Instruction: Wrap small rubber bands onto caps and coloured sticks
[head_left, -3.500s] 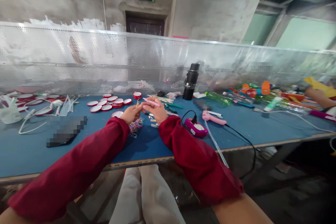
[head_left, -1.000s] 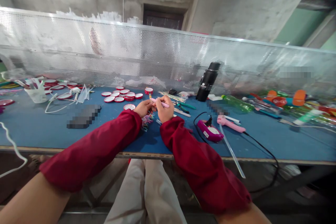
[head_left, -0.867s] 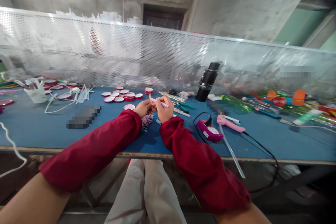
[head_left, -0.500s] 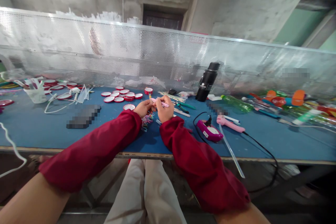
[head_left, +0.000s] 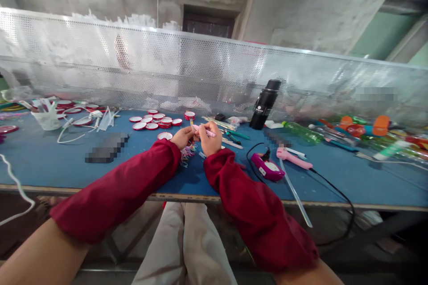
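My right hand [head_left: 210, 137] is closed round a pink pen-like tool [head_left: 210, 133], whose other end points left toward my left hand. In my left hand [head_left: 184, 137], pinched fingers hold a small narrow yellowish-brown strip [head_left: 191, 123] that stands up above the fingertips. Both hands meet over the blue table, so whether the pen-like tool touches the strip I cannot tell. A tangle of thin coloured bands [head_left: 187, 153] lies just below the fingers. Several round red-rimmed white discs [head_left: 152, 120] are spread out beyond my left hand.
Behind my right hand lie green-handled pliers [head_left: 239, 135] and thin sticks. A black bottle [head_left: 265, 104] stands farther back. Right of my sleeve are a purple box [head_left: 266, 167] and a pink glue gun [head_left: 294, 158] with its cord. On the left are a dark phone-like slab [head_left: 107, 147] and a white cup [head_left: 47, 120].
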Available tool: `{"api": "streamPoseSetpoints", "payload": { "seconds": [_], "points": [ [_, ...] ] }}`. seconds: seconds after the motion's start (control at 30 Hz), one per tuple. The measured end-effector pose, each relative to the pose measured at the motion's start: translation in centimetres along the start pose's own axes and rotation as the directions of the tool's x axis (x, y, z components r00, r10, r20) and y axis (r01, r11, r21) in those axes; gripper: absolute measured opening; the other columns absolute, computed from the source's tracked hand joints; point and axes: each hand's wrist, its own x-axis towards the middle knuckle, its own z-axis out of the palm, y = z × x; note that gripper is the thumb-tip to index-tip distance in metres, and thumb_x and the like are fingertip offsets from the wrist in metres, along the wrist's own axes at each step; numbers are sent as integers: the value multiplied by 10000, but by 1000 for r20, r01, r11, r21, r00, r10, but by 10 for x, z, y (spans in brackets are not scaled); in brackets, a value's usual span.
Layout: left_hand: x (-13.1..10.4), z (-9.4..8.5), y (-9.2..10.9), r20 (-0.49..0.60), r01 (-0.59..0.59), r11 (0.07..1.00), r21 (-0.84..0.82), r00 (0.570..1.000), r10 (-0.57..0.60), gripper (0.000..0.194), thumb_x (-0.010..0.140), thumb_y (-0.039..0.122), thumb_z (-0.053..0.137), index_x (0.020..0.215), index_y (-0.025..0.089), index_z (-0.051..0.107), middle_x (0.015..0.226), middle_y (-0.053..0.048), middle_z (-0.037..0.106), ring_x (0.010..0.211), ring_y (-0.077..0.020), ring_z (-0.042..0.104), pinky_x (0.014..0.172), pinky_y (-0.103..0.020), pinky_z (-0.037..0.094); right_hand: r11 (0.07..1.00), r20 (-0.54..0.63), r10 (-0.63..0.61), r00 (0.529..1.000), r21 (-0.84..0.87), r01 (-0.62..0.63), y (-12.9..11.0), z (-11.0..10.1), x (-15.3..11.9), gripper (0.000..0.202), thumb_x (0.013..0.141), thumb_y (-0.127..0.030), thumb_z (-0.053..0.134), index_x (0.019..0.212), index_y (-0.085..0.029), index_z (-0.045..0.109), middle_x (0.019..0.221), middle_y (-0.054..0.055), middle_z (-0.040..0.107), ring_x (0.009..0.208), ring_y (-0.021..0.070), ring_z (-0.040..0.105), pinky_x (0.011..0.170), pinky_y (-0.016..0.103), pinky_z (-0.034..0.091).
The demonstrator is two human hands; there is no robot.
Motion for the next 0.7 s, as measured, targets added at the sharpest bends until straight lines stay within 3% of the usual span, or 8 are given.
{"api": "streamPoseSetpoints", "payload": {
  "seconds": [0.13, 0.7],
  "points": [
    [0, -1, 2, -1, 3, 1000, -14, 1000, -3, 278, 801, 384, 635, 695, 150, 527, 607, 3, 574, 474, -72, 467, 435, -194, 297, 1000, -47, 10, 999, -7, -10, -4, -3, 2, 183, 847, -351, 537, 721, -220, 514, 626, -18, 643, 589, 149, 607, 600, 269, 466],
    [0, -1, 0, 0, -4, 1000, -5, 1000, 4, 256, 805, 363, 632, 700, 146, 546, 602, 7, 561, 458, -64, 438, 432, -193, 286, 1000, -6, -12, 1000, 20, 12, -4, 0, -1, 187, 858, -348, 523, 720, -223, 508, 656, -10, 660, 598, 152, 603, 609, 275, 462]
  ]
}}
